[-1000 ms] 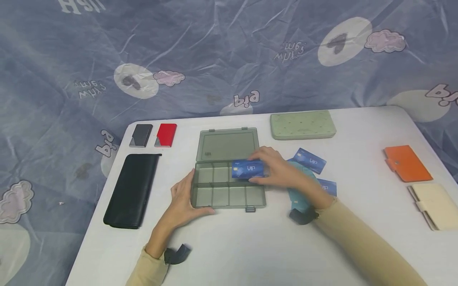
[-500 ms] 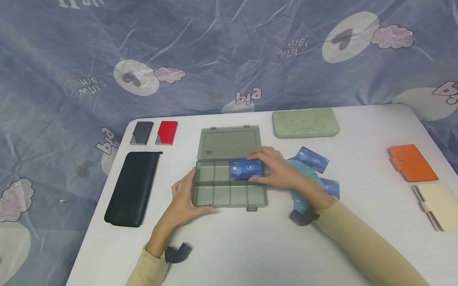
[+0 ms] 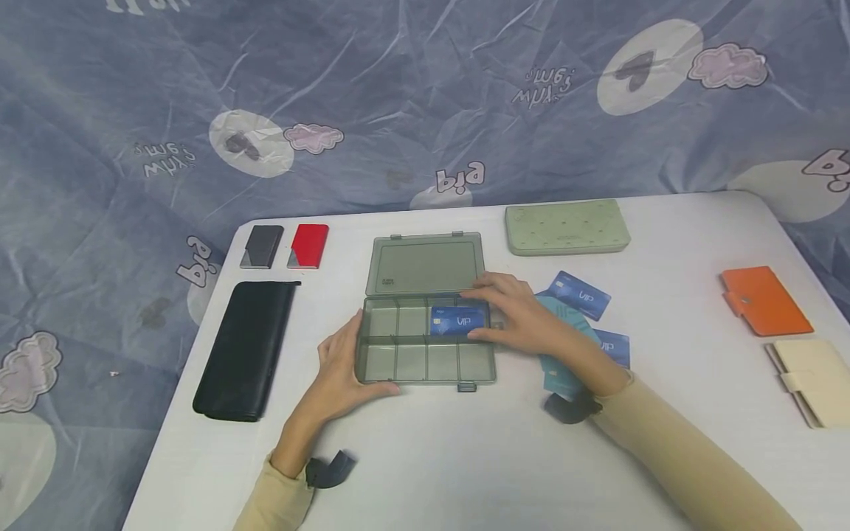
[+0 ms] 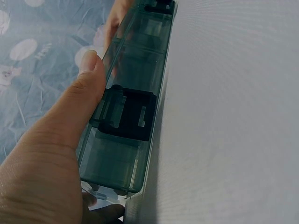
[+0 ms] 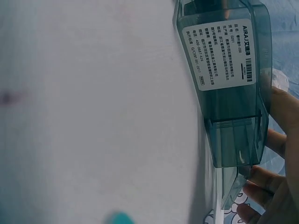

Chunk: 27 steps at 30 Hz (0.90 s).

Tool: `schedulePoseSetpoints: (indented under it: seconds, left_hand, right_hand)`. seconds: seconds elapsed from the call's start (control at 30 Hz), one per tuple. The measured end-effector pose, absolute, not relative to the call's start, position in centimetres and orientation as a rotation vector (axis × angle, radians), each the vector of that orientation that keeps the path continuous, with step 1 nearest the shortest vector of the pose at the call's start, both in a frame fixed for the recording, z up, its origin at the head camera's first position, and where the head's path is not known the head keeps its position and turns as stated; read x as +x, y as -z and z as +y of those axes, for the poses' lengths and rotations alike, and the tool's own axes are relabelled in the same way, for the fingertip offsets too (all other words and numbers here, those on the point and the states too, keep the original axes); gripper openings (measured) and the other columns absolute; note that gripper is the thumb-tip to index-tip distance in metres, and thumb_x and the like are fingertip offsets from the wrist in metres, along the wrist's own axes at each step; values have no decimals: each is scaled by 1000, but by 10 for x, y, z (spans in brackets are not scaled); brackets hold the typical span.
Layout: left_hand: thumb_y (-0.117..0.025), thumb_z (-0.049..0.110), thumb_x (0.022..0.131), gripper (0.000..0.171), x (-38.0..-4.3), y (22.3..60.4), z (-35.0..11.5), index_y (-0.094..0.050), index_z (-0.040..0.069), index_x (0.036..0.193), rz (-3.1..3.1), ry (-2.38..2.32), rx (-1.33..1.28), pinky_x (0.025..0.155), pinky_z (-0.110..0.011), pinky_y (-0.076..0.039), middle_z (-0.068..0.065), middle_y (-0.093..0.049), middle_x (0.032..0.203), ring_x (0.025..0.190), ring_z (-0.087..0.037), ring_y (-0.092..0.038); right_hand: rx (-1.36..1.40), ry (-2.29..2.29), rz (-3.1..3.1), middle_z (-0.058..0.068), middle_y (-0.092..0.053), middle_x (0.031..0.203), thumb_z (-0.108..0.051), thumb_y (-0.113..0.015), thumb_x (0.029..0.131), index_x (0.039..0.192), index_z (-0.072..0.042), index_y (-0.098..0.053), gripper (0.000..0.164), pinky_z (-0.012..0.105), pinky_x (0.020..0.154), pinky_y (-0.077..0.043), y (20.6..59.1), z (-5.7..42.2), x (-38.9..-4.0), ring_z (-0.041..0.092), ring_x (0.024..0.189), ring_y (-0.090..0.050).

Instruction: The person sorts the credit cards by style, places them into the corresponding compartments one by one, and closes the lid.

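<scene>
A clear grey-green compartment box [image 3: 410,361] lies with its lid [image 3: 426,264] raised back in the head view. My left hand [image 3: 337,376] holds its front left corner, fingers along the left side and thumb at the front; the left wrist view shows that thumb [image 4: 84,88] by the rim, beside a dark latch [image 4: 131,114]. A blue VIP card [image 3: 457,321] lies in the back row, toward the right. Over the box's right side is my right hand [image 3: 524,317], fingers spread about the card's right end, pinching nothing visible.
Light-blue cards [image 3: 564,376] and blue VIP cards [image 3: 584,296] lie right of the box, partly under my right forearm. Around them are a green wallet [image 3: 567,228], orange [image 3: 766,301] and cream [image 3: 813,383] holders, a black wallet [image 3: 246,350], and dark [image 3: 263,246] and red [image 3: 308,246] card cases.
The blue card has gone down into the back row of the box, and my right fingers have come off it, shifting slightly right. My left hand stays on the box corner.
</scene>
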<state>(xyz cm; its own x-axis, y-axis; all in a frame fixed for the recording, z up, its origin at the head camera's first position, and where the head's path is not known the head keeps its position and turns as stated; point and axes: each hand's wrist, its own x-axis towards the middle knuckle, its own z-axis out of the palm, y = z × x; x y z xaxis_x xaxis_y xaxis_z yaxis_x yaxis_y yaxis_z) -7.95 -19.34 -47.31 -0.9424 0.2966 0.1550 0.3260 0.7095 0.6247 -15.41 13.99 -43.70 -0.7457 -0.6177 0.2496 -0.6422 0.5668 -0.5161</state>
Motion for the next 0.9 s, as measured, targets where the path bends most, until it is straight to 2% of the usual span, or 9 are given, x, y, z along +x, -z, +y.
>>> schedulePoseSetpoints:
  seconds: [0.13,0.27,0.67,0.8,0.9]
  left_hand:
    - [-78,63,56,128,-80,473,-194,-8,13,150,-2865,1061,-514,99,-45,-14,-5,-23,152,134,-24,-24]
    - [-78,64,57,127,-80,474,-194,-9,13,150,-2862,1058,-520,98,-45,-14,-5,-24,152,134,-25,-24]
    - [-78,63,57,127,-80,474,-194,-8,12,150,-2854,1059,-534,98,-46,-14,-6,-24,152,134,-26,-25]
    - [-79,62,57,127,-79,473,-193,-8,14,150,-2854,1071,-531,98,-45,-14,-6,-24,152,134,-25,-25]
    - [-79,61,57,127,-79,473,-193,-8,14,150,-2852,1076,-529,98,-46,-14,-7,-24,152,133,-26,-25]
  right_hand:
    - [1088,-970,-2743,10,-45,136,-49,-70,77,129,-20,-54,61,51,99,-27,438,143,-153,28,130,-33]
    - [1068,-1051,-2715,11,-45,135,-40,-74,77,127,-17,-55,59,56,101,-24,441,156,-153,31,130,-32]
    - [772,-942,-2814,11,-52,126,-24,-82,70,125,-9,-55,63,55,97,-25,436,247,-152,30,119,-42]
    - [607,-842,-2930,16,-51,126,-27,-81,71,125,-5,-53,65,58,94,-26,437,271,-151,35,118,-41]
    - [527,-746,-3013,23,-45,130,-34,-79,73,125,-1,-52,68,61,93,-25,436,280,-150,43,120,-37]
